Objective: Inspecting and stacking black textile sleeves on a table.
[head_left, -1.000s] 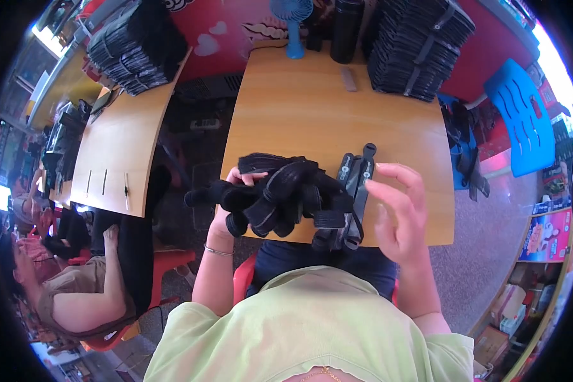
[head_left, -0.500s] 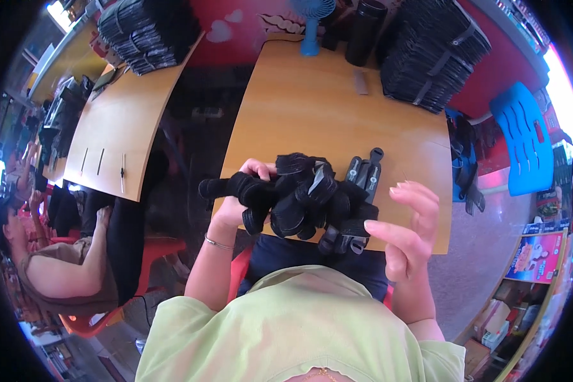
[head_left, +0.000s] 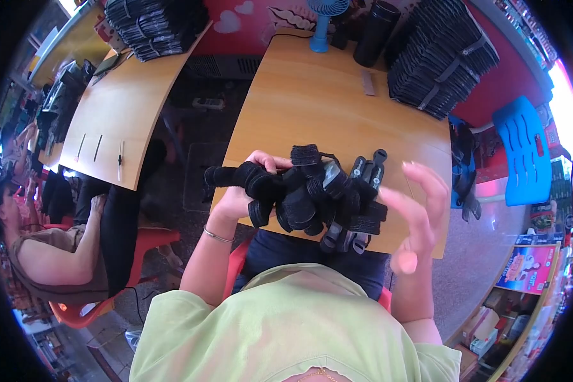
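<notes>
My left hand (head_left: 235,200) is closed around a bundle of black straps (head_left: 299,207) with fuzzy, rolled or looped ends that look like hook-and-loop fabric. The straps fan out over the near edge of the table, and a shiny clear or grey piece shows among them. Under the bundle's right side, flat black strips (head_left: 374,169) with rounded, holed ends stick out; how they join the bundle is hidden. To the right of the bundle, my right hand (head_left: 420,216) is raised with its fingers apart and nothing in them.
On the wooden table (head_left: 312,108) stand a tall strapped stack of black pieces (head_left: 436,60), a black cylinder (head_left: 374,35) and a blue fan (head_left: 319,35). A blue chair (head_left: 522,153) is at the right. Another person (head_left: 63,254) sits left beside a second table (head_left: 118,108).
My right hand has drawn a little away from the bundle, its fingers spreading more. The left hand keeps its hold on the straps, and the view has shifted slightly.
</notes>
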A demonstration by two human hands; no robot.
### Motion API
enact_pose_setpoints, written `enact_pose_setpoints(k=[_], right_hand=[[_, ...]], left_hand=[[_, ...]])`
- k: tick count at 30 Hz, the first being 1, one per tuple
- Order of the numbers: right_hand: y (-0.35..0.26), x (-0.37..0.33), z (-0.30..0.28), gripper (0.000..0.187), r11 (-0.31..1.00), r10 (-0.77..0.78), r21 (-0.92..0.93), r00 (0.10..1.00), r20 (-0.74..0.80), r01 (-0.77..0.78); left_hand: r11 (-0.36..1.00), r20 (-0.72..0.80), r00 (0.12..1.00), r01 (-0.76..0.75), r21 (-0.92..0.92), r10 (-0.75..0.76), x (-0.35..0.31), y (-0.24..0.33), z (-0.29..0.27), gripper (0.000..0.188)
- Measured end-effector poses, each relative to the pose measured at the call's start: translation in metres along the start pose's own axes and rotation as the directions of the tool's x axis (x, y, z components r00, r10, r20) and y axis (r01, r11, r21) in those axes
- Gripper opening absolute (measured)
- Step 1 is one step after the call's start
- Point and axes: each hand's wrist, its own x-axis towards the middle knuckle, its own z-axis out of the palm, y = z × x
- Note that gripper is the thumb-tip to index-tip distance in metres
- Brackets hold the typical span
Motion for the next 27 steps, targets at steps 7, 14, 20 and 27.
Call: enact_pose_setpoints(k=[7,14,20,27], right_hand=[[0.007,0.008,0.003,0.093,0.995,0.102,-0.005,0.989,0.107,-0.102],[0.001,0.016,0.001,0.088,0.996,-0.067,-0.038,0.98,0.189,0.075],[-0.008,0.023,-0.003,0.077,0.983,-0.111,-0.117,0.963,0.247,0.144],[-0.019,0.026,0.001,0.069,0.943,-0.153,-0.23,0.928,0.341,0.24]], left_hand=[[0.997,0.049,0.998,-0.05,0.054,0.047,0.003,0.003,-0.002,0.062],[0.99,0.023,0.999,-0.025,0.141,0.022,0.004,0.002,-0.004,0.06],[0.989,0.089,0.994,-0.08,0.123,0.069,0.008,0.009,0.001,0.061],[0.985,0.13,0.989,-0.088,0.146,0.069,0.013,0.01,-0.002,0.063]])
